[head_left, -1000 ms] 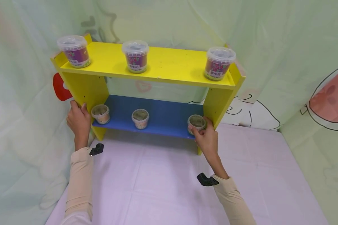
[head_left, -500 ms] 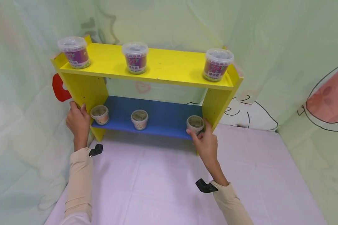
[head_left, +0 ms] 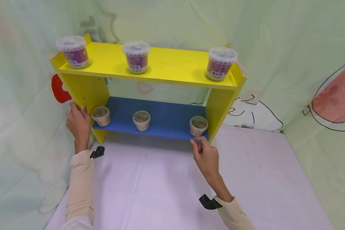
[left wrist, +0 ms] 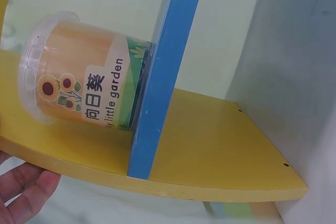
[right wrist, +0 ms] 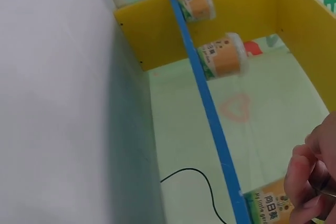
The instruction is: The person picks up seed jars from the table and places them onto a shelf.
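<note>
A yellow shelf rack (head_left: 161,64) with a blue lower board (head_left: 166,118) stands at the back of the cloth-covered table. My left hand (head_left: 79,123) grips the front edge of its left side panel. In the left wrist view, that hand's fingers (left wrist: 31,187) lie against the panel. Just in front of the blue board is my right hand (head_left: 207,159), its fingers loosely bent and holding nothing visible. Close above it stands the right-hand cup (head_left: 197,129), upright. Two more orange-labelled cups stand on the blue board: a left cup (head_left: 102,119) and a middle cup (head_left: 142,124).
On the top board stand three lidded purple-labelled cups: left (head_left: 76,57), middle (head_left: 137,62) and right (head_left: 218,68). A pale lilac cloth (head_left: 161,185) covers the table. Printed curtains (head_left: 290,48) hang behind and at the sides. A black cord (right wrist: 191,170) shows below the blue board.
My right hand has let go of the right-hand cup and drawn back towards me, leaving the cup on the blue board. My left hand stays on the side panel.
</note>
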